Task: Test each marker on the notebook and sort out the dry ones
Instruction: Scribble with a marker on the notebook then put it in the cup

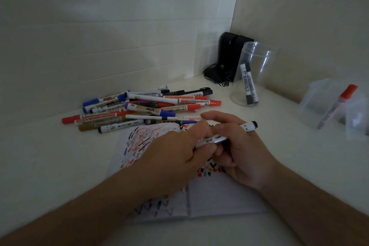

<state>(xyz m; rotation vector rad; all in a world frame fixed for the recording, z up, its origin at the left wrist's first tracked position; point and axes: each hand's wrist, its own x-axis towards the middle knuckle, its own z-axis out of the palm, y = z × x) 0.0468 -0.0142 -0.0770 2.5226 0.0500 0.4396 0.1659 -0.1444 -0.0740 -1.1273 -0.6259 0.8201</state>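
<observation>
A white marker with a black end [244, 127] lies slantwise across both my hands above the open notebook [219, 195]. My right hand [239, 152] grips its barrel, with the black end sticking out past the fingers to the upper right. My left hand [175, 152] pinches the marker's lower left end, which the fingers hide. The notebook pages carry many short red, black and blue test strokes. A pile of several markers [143, 108] in red, blue, black and gold lies on the table behind the notebook.
A clear plastic jar [252, 74] at the back right holds two markers. A clear plastic container [339, 104] at the far right holds a red-capped marker. A black device with cables [225, 60] stands in the corner against the tiled wall.
</observation>
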